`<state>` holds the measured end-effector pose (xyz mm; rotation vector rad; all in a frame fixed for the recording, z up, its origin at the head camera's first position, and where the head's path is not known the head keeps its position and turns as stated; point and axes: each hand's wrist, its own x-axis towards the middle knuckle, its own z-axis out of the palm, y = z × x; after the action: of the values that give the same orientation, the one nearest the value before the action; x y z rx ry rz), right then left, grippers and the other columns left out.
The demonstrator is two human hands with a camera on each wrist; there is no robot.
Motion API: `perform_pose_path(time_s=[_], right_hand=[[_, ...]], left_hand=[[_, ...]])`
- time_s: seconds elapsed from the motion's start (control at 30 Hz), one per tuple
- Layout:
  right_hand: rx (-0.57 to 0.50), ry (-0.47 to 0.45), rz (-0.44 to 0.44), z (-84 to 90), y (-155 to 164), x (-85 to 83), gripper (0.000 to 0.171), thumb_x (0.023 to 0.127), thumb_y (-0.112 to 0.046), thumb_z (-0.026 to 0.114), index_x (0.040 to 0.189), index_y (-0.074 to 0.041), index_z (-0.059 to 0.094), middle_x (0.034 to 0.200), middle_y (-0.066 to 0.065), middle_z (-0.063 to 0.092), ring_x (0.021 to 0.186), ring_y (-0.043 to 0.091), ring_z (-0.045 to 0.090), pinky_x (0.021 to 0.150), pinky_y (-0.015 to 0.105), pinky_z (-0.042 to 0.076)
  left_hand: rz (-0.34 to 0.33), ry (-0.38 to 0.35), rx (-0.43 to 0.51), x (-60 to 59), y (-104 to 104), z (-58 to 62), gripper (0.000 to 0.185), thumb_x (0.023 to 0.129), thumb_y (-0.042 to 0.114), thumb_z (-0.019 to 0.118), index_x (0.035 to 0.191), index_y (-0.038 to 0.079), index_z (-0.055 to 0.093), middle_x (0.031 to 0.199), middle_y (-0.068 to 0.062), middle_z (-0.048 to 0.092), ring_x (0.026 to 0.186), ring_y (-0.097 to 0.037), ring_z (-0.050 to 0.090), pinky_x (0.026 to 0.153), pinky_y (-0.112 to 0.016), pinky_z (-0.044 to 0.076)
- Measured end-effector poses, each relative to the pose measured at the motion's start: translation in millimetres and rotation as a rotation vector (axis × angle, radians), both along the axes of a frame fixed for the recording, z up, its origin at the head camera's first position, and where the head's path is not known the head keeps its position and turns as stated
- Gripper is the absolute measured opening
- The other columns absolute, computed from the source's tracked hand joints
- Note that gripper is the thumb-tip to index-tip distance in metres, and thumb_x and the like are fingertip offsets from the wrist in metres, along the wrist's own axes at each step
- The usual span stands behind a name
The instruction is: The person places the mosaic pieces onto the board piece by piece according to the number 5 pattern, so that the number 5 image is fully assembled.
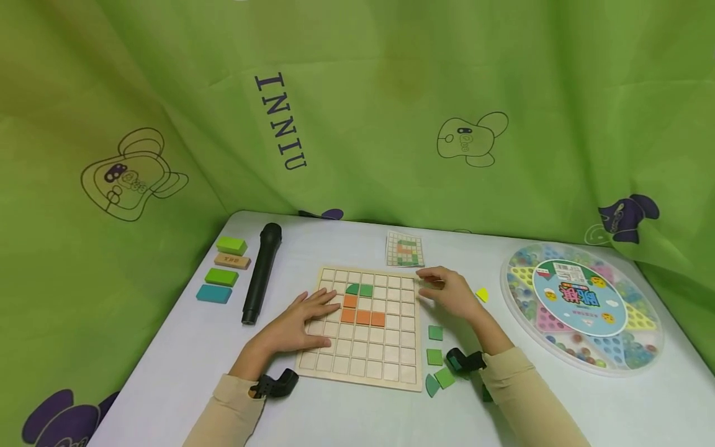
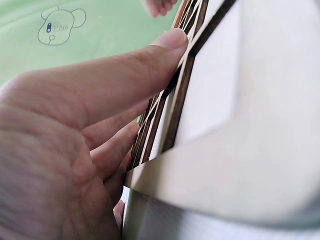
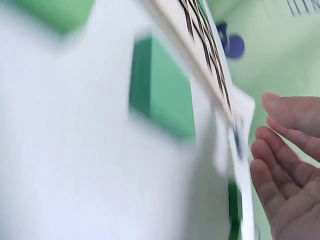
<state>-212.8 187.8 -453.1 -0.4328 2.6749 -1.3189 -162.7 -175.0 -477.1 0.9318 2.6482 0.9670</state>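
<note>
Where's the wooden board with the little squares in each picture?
Head: the wooden board is low in the middle, partly under the left hand.
Left wrist: right of that hand, reaching the top edge.
Right wrist: top, a bit right of middle, slanting.
Shared landmark: the green curtain.

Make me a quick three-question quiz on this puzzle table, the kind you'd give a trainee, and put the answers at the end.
1. True or false: the left hand rests on the wooden grid board.
2. How many orange squares lie on the wooden grid board?
3. In the head view, which lies left of the wooden grid board: (a) pattern card, (b) black microphone, (c) Chinese checkers set?

Key: 1. True. 2. Four. 3. b.
</note>
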Motion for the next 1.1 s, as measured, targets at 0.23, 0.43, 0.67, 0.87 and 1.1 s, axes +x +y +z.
perform_pose_path(time_s=[0.23, 0.43, 0.67, 0.87, 1.1], right_hand=[[0.068, -0.026, -0.099, -5.4, 43, 5.3, 0.043, 0.088, -0.013, 0.066, 0.128, -0.001, 0.056, 0.129, 0.022, 0.056, 0.117, 0.04, 0.055, 0.094, 0.05, 0.049], [0.099, 0.005, -0.106, -8.6, 54, 6.0, 0.039, 0.087, -0.01, 0.067, 0.123, 0.002, 0.059, 0.124, 0.024, 0.058, 0.112, 0.04, 0.057, 0.091, 0.05, 0.049], [0.181, 0.098, -0.096, -10.6, 50, 5.3, 0.026, 0.084, -0.004, 0.068, 0.108, 0.002, 0.066, 0.112, 0.021, 0.061, 0.099, 0.035, 0.061, 0.083, 0.048, 0.052], [0.121, 0.084, -0.092, -8.9, 39, 6.0, 0.03, 0.087, -0.008, 0.067, 0.116, -0.001, 0.063, 0.115, 0.02, 0.062, 0.104, 0.035, 0.061, 0.086, 0.047, 0.052], [-0.038, 0.084, -0.009, -4.7, 10, 0.3, 0.03, 0.086, -0.014, 0.068, 0.114, -0.003, 0.066, 0.116, 0.016, 0.064, 0.104, 0.03, 0.062, 0.088, 0.041, 0.053]], left_hand=[[-0.001, -0.006, 0.004, 0.1, 0, 1.4, 0.074, 0.077, 0.041, 0.075, 0.139, 0.011, 0.049, 0.154, -0.006, 0.031, 0.145, -0.028, 0.019, 0.117, -0.056, 0.007], [0.0, -0.005, 0.007, -0.1, 0, 1.4, 0.075, 0.077, 0.042, 0.076, 0.139, 0.012, 0.049, 0.154, -0.006, 0.031, 0.145, -0.028, 0.02, 0.117, -0.056, 0.007], [-0.005, -0.008, 0.01, 0.0, 0, 1.1, 0.075, 0.077, 0.041, 0.076, 0.14, 0.011, 0.048, 0.154, -0.006, 0.031, 0.145, -0.028, 0.019, 0.117, -0.056, 0.006], [-0.004, -0.004, 0.007, 0.7, 0, 1.4, 0.075, 0.077, 0.042, 0.075, 0.14, 0.012, 0.048, 0.154, -0.006, 0.031, 0.146, -0.029, 0.019, 0.117, -0.057, 0.007], [0.001, -0.003, 0.014, 0.1, 0, 0.0, 0.075, 0.076, 0.042, 0.076, 0.139, 0.012, 0.049, 0.154, -0.005, 0.031, 0.146, -0.028, 0.019, 0.117, -0.056, 0.007]])
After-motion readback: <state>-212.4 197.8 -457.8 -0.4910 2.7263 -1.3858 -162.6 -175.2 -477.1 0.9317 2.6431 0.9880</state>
